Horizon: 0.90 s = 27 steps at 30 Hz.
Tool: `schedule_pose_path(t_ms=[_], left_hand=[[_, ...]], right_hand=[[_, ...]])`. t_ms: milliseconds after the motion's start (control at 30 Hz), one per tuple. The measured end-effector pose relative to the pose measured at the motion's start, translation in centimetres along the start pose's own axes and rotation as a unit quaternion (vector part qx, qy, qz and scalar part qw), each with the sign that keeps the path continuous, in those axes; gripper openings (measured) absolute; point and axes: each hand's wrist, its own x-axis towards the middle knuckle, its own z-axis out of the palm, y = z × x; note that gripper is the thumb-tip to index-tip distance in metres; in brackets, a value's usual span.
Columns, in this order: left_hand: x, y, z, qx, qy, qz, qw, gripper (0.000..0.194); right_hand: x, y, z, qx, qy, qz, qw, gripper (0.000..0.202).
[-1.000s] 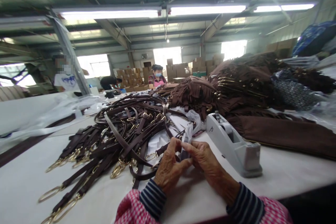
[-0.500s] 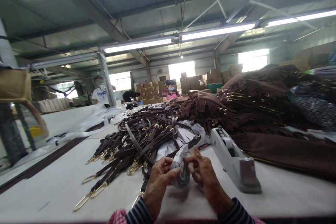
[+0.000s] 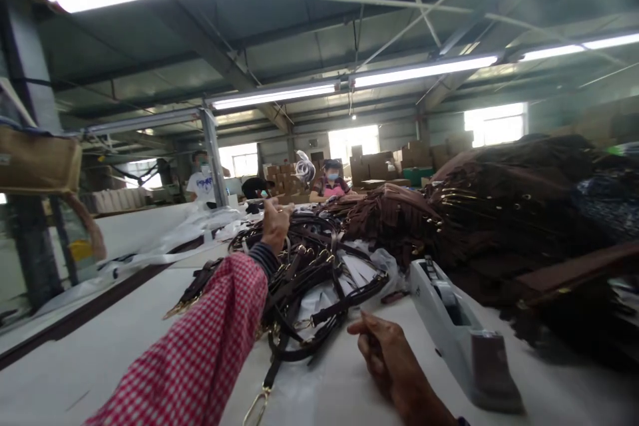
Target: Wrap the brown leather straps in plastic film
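My left hand (image 3: 276, 223) is stretched far forward over the pile of dark brown straps (image 3: 299, 259), fingers apart and holding nothing. Beyond its fingertips, a coiled, pale-wrapped bundle (image 3: 304, 168) hangs in mid-air, apart from the hand. My right hand (image 3: 382, 349) is low over the near part of the white table (image 3: 329, 393). Its fingers are loosely curled together, and nothing shows in them. Close to its right stands a grey tape dispenser (image 3: 464, 339). One strap with a gold clasp (image 3: 257, 407) reaches toward the front edge.
A large heap of brown fringed bags (image 3: 479, 213) fills the right side. Clear plastic (image 3: 389, 266) lies beside the straps. Across the table sits a person in a pink apron (image 3: 333, 190); other people work farther left. Cardboard boxes (image 3: 369, 166) are stacked behind.
My left hand has let go of the wrapped bundle, which has flown forward and up. The right hand stays low near the dispenser. The brown piece at front right has shifted and tilted.
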Motion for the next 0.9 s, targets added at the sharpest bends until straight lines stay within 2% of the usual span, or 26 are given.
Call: schedule_pose_path(t_ms=[67, 133, 200, 267, 433, 567, 633, 733, 833, 900], left_hand=[[-3.2, -3.7, -0.2, 0.077, -0.059, -0.037, 0.995, 0.027], [-6.4, -6.8, -1.0, 0.149, -0.131, -0.047, 0.979, 0.013], [-8.7, -8.7, -2.3, 0.210, -0.186, -0.029, 0.959, 0.005], [-10.1, -9.4, -4.0, 0.261, -0.228, 0.003, 0.938, 0.004], [-12.2, -8.6, -8.7, 0.344, -0.323, 0.090, 0.877, 0.014], [-13.7, -8.3, -11.1, 0.371, -0.404, 0.136, 0.825, 0.018], [-14.2, -8.3, -11.4, 0.382, -0.420, 0.152, 0.809, 0.020], [-14.6, -7.5, -10.9, 0.407, -0.410, 0.171, 0.798, 0.016], [-15.5, -5.5, -10.1, 0.422, -0.391, 0.195, 0.794, 0.014], [-16.7, -3.6, -9.6, 0.420, -0.384, 0.216, 0.793, 0.013]], right_hand=[[0.1, 0.1, 0.1, -0.036, -0.027, -0.011, 0.999, 0.065], [0.2, 0.3, 0.1, -0.072, -0.053, -0.017, 0.996, 0.066], [0.4, 0.4, 0.1, -0.101, -0.074, -0.015, 0.992, 0.067], [0.4, 0.6, 0.1, -0.123, -0.093, -0.017, 0.988, 0.066], [0.2, 0.6, 0.3, -0.171, -0.126, -0.030, 0.977, 0.060], [0.2, 1.0, 0.2, -0.205, -0.134, -0.049, 0.968, 0.052], [0.2, 1.2, 0.2, -0.224, -0.132, -0.059, 0.964, 0.047], [0.1, 1.1, 0.1, -0.265, -0.124, -0.078, 0.953, 0.040], [0.1, 0.8, 0.0, -0.307, -0.095, -0.129, 0.938, 0.037], [0.0, 0.7, 0.1, -0.331, -0.058, -0.202, 0.920, 0.028]])
